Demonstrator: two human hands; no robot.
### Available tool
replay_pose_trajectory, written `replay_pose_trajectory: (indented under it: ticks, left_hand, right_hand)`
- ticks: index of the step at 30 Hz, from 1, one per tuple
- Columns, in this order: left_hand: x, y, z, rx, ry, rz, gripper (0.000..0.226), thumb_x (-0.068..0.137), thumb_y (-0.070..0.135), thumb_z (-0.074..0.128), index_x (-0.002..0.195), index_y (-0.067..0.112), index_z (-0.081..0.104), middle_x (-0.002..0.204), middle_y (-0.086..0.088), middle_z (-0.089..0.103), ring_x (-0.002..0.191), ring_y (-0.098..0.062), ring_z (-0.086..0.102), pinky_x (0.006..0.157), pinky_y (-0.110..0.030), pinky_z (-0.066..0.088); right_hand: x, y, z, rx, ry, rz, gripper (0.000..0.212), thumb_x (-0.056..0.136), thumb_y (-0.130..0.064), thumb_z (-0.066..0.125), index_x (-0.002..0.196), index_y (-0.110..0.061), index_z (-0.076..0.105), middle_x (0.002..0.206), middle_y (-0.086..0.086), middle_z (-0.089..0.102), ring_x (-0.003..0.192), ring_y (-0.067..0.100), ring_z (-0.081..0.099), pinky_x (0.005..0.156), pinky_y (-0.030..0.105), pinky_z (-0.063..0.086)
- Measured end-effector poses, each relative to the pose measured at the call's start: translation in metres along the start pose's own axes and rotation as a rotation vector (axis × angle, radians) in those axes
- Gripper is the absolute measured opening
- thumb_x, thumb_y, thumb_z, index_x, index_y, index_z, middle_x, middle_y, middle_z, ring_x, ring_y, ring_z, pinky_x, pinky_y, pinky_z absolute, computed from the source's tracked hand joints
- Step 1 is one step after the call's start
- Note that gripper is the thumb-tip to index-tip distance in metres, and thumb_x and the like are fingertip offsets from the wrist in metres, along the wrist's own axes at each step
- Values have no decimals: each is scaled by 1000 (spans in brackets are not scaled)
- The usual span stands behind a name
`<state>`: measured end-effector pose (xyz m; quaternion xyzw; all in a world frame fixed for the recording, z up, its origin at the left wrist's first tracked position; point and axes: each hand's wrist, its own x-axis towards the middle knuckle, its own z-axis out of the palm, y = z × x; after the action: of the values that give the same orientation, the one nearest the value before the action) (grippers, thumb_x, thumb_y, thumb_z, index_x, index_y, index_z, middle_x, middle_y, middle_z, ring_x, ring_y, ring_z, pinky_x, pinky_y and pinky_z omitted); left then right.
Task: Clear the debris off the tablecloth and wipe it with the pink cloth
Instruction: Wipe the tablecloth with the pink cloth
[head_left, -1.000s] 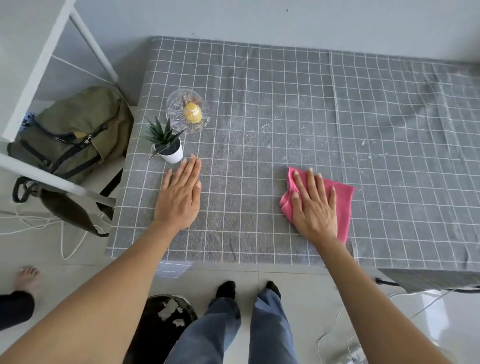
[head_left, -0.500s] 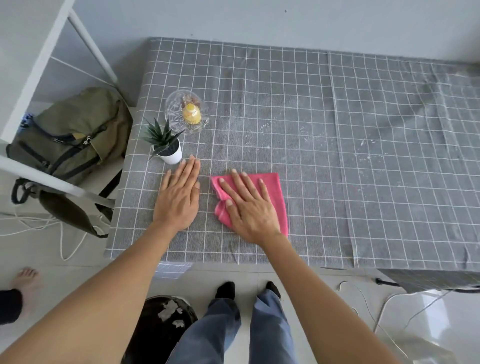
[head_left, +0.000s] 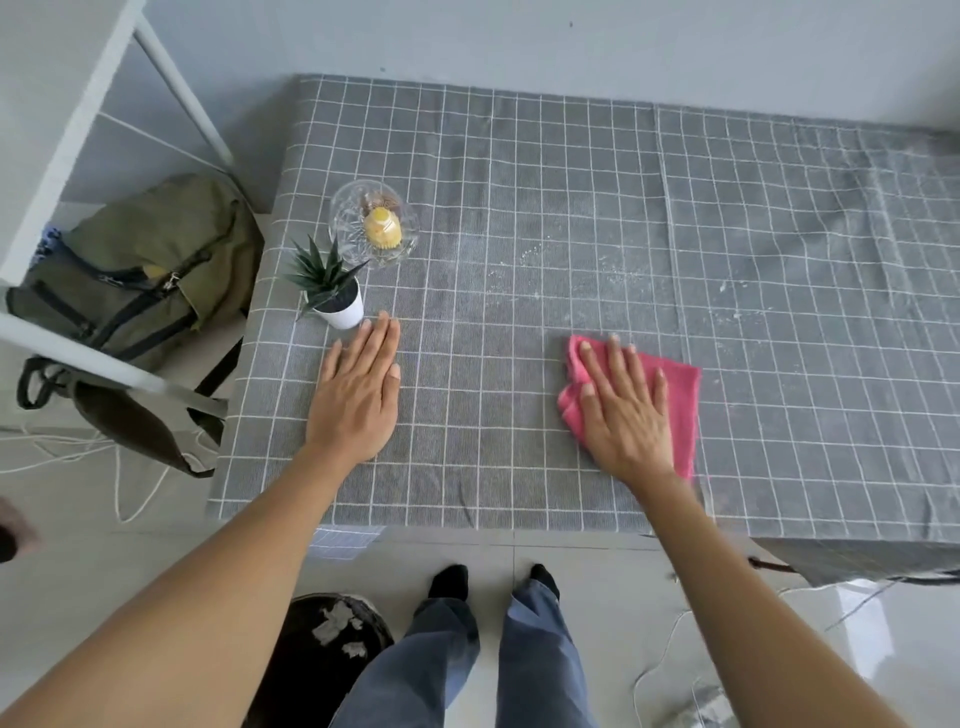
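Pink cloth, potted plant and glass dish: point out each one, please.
pink cloth (head_left: 678, 395), head view, bare right part beside the hand.
potted plant (head_left: 343, 310), head view, white pot's side.
glass dish (head_left: 349, 218), head view, clear left rim.

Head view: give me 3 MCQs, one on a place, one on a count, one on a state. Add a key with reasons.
1. The potted succulent stands where?
A. just beyond the left hand
B. under the right hand
C. on the floor

2. How many hands touch the pink cloth?
A. none
B. one
C. two

3. The tablecloth beyond the cloth is:
A. spotless
B. soaked dark
C. speckled with white debris

Key: 1 A, the pot sits just past the left fingertips. 2 B, only the right hand lies flat on it. 3 C, pale crumbs show across the middle.
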<state>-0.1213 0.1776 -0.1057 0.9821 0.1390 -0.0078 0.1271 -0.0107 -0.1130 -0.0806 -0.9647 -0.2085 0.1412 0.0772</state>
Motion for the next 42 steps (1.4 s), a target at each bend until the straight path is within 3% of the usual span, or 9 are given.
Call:
replay_pose_trajectory:
  ticks: [8, 14, 19, 24, 32, 39, 42]
  left_hand:
    - [0, -1, 1, 14, 2, 8, 56, 98, 34, 7, 152, 21, 2, 159, 6, -3, 146, -10, -5, 120, -39, 0]
    - [0, -2, 2, -6, -1, 8, 55, 98, 35, 6, 152, 21, 2, 159, 6, -3, 146, -9, -6, 119, -37, -3]
    - [0, -2, 2, -12, -2, 9, 55, 99, 35, 5, 152, 21, 1, 159, 7, -5, 146, -9, -7, 120, -38, -3]
    - [1, -4, 4, -12, -5, 8, 55, 99, 35, 6, 152, 21, 1, 159, 6, -4, 146, -10, -6, 120, -39, -1]
    - [16, 12, 5, -127, -26, 19, 56, 98, 37, 4, 151, 18, 0, 158, 4, -5, 145, -10, -8, 119, -35, -4]
    - [65, 21, 3, -82, -28, 44, 51, 103, 28, 15, 152, 16, 2, 159, 1, -4, 146, -10, -5, 119, -33, -3]
    - [66, 17, 6, -37, -7, 50, 55, 101, 34, 7, 152, 15, 3, 159, 1, -1, 146, -11, -1, 120, -36, 4]
  right_hand:
    - [9, -128, 30, -14, -88, -335, 51, 100, -48, 0, 147, -38, -18, 157, -5, -23, 144, 15, -24, 117, 49, -15]
    - [12, -97, 24, 14, -77, -339, 52, 100, -47, -1, 151, -38, -9, 159, -9, -18, 145, 11, -20, 118, 42, -15]
    - [9, -23, 7, 4, -21, -143, 51, 98, -53, -6, 148, -44, -15, 157, -10, -22, 145, 12, -21, 118, 42, -14]
    - [8, 25, -2, 40, 54, 50, 53, 99, -49, 3, 150, -45, -4, 160, -12, -10, 147, 9, -13, 120, 45, -7]
    - [17, 5, 1, 69, 51, 51, 53, 98, -49, 3, 151, -44, -4, 160, -12, -9, 147, 11, -13, 118, 46, -11]
    - [58, -69, 8, 57, 13, -136, 51, 101, -48, 2, 150, -42, -8, 159, -9, -15, 146, 15, -18, 117, 48, -13]
    - [71, -107, 14, 37, -21, -236, 52, 99, -49, -1, 150, -41, -10, 158, -7, -18, 145, 16, -21, 117, 50, -13]
